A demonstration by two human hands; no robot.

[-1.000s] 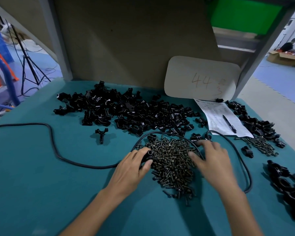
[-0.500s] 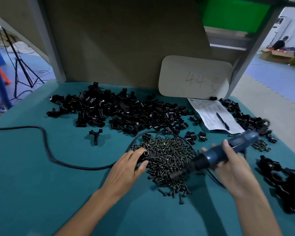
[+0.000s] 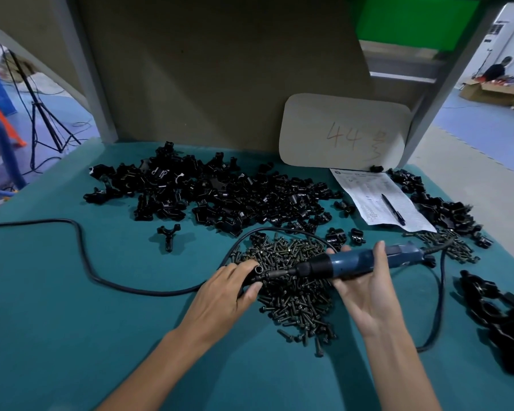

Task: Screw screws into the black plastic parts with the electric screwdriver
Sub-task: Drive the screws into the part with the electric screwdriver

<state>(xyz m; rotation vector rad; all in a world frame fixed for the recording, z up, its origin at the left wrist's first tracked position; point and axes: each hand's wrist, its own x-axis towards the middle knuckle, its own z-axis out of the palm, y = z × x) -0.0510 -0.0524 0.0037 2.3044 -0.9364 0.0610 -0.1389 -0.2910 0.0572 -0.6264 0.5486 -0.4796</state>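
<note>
The left hand (image 3: 223, 295) grips a small black plastic part (image 3: 257, 271) at the left edge of the loose pile of screws (image 3: 291, 298) on the teal table (image 3: 57, 307). The right hand (image 3: 368, 295) is wrapped around the blue electric screwdriver (image 3: 347, 262), held nearly level over the pile. Its bit points left and touches or almost touches the held part. A big heap of black plastic parts (image 3: 208, 197) lies behind the screws, and the tool's black cable (image 3: 86, 262) loops across the table to the left.
</note>
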